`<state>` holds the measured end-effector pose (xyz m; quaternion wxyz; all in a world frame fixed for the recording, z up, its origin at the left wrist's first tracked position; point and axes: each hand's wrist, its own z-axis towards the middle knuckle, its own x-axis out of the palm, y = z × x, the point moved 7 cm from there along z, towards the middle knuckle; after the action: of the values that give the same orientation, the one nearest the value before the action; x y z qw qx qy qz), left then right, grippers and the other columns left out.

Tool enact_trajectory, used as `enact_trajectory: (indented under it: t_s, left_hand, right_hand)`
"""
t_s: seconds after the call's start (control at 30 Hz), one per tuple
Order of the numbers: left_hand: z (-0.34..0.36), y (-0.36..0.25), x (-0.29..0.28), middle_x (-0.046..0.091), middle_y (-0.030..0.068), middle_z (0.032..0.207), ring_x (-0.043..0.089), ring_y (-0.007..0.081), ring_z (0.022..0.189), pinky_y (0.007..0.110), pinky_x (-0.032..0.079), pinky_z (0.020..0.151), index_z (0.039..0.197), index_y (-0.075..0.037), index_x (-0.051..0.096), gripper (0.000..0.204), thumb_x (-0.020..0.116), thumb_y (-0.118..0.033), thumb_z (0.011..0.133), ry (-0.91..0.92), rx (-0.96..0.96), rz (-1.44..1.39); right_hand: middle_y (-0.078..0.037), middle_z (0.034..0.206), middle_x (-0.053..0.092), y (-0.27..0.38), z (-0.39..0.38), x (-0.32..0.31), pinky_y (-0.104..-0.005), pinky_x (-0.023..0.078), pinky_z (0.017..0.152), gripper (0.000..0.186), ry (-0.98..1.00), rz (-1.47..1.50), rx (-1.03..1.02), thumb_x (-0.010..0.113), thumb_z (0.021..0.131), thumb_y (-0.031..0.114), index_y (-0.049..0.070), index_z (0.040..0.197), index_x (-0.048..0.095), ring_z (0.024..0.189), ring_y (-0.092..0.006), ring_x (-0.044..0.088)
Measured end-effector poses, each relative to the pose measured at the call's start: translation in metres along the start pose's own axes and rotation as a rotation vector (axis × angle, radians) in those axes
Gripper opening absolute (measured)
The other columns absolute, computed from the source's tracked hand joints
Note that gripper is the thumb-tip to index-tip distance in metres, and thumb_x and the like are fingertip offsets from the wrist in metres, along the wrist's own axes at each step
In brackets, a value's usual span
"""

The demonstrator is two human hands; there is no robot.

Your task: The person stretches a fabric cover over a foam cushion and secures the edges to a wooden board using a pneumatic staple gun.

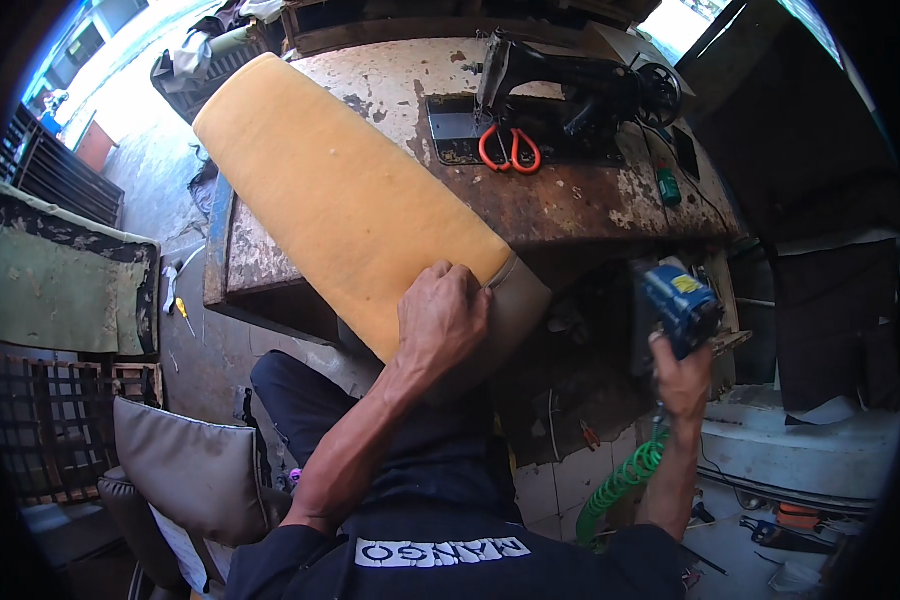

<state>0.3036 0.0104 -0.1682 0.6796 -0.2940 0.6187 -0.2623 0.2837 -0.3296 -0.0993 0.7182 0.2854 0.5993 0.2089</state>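
A long yellow foam pad [340,190] slants across the left front of the worktable, its lower end over my lap. Grey-brown upholstery cover [520,300] wraps that lower right end, with a seam along the foam. My left hand [442,315] is closed at this seam, its curled fingers pinching the cover's edge against the foam. Out to the right, apart from the pad, my right hand [682,375] grips a blue staple gun [682,305] by its handle. The gun is slightly blurred. A green coiled air hose [625,480] hangs from its handle.
On the worktable [570,205] stand a black sewing machine [570,85], orange-handled scissors [510,150] and a small green bottle [668,187]. A brown padded seat [195,455] is at lower left. A yellow screwdriver [183,310] and pliers [590,434] lie on the floor.
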Motion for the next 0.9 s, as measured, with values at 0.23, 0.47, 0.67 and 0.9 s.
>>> enact_trajectory:
  t_s: [0.23, 0.47, 0.67, 0.9]
  left_hand:
    - [0.003, -0.004, 0.000, 0.068, 0.0184, 0.092, 0.067, 0.0383, 0.095, 0.049, 0.053, 0.084, 0.087, -0.002, 0.072, 0.024, 0.071, -0.026, 0.091, -0.025, -0.022, 0.004]
    - [0.003, -0.003, -0.001, 0.066, 0.0193, 0.093, 0.065, 0.0380, 0.096, 0.049, 0.053, 0.084, 0.088, -0.001, 0.071, 0.025, 0.072, -0.026, 0.091, -0.041, -0.016, -0.049]
    - [-0.001, -0.002, 0.002, 0.062, 0.0185, 0.090, 0.063, 0.0372, 0.091, 0.048, 0.052, 0.081, 0.088, -0.001, 0.066, 0.023, 0.074, -0.022, 0.090, -0.136, 0.044, -0.049]
    - [-0.009, -0.004, 0.003, 0.060, 0.0189, 0.091, 0.059, 0.0373, 0.090, 0.048, 0.050, 0.080, 0.087, 0.000, 0.066, 0.021, 0.074, -0.019, 0.088, -0.211, 0.121, -0.077]
  right_hand:
    - [-0.019, 0.068, 0.069, 0.080, -0.033, 0.089, -0.0401, 0.057, 0.064, 0.018, 0.351, 0.090, -0.160, 0.073, 0.081, 0.016, -0.002, 0.082, 0.069, 0.072, -0.0327, 0.077]
    - [-0.020, 0.068, 0.069, 0.099, -0.027, 0.094, -0.0404, 0.056, 0.064, 0.019, 0.380, 0.024, -0.194, 0.072, 0.080, 0.016, -0.003, 0.083, 0.069, 0.072, -0.0363, 0.076]
    - [-0.021, 0.071, 0.071, 0.107, -0.017, 0.099, -0.0403, 0.057, 0.067, 0.021, 0.411, 0.000, -0.116, 0.071, 0.081, 0.016, -0.004, 0.086, 0.070, 0.076, -0.0350, 0.077]
    - [-0.018, 0.080, 0.074, 0.103, -0.010, 0.106, -0.0391, 0.056, 0.075, 0.028, 0.479, -0.057, -0.004, 0.070, 0.082, 0.016, -0.003, 0.102, 0.073, 0.082, -0.0255, 0.075]
